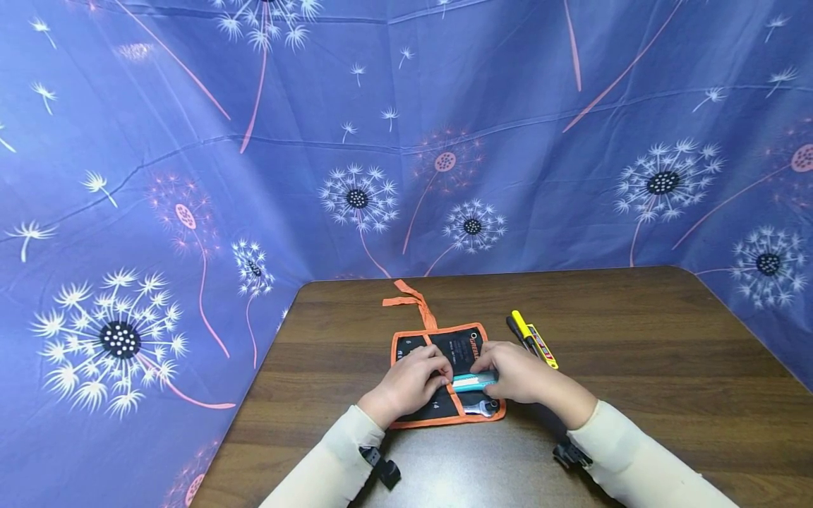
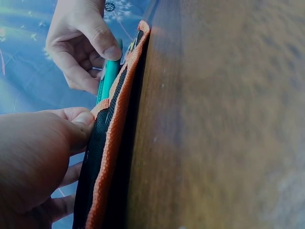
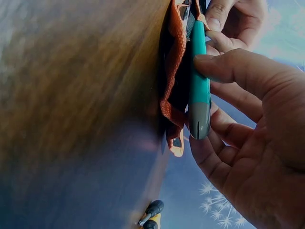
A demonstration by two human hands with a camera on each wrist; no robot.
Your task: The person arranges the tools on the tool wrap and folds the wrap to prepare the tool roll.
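A black tool pouch (image 1: 438, 418) with orange trim lies spread on the table. My right hand (image 1: 517, 370) grips a teal utility knife (image 3: 200, 88) with a grey end, thumb on one side and fingers on the other. The knife's other end sits at the orange edge of a pouch pocket (image 2: 101, 109). My left hand (image 1: 413, 377) pinches that pocket edge between thumb and finger. Below the knife, the head of a metal wrench (image 1: 483, 408) sticks out of another pocket. Part of the pouch is hidden under both hands.
Behind my right hand lie a yellow-handled tool (image 1: 522, 324), a black-handled one (image 1: 516, 328) and a yellow and red item (image 1: 545, 349). Orange tie straps (image 1: 422, 307) stretch from the pouch's far edge. A blue dandelion-print cloth (image 1: 406, 212) hangs behind the wooden table (image 1: 635, 339).
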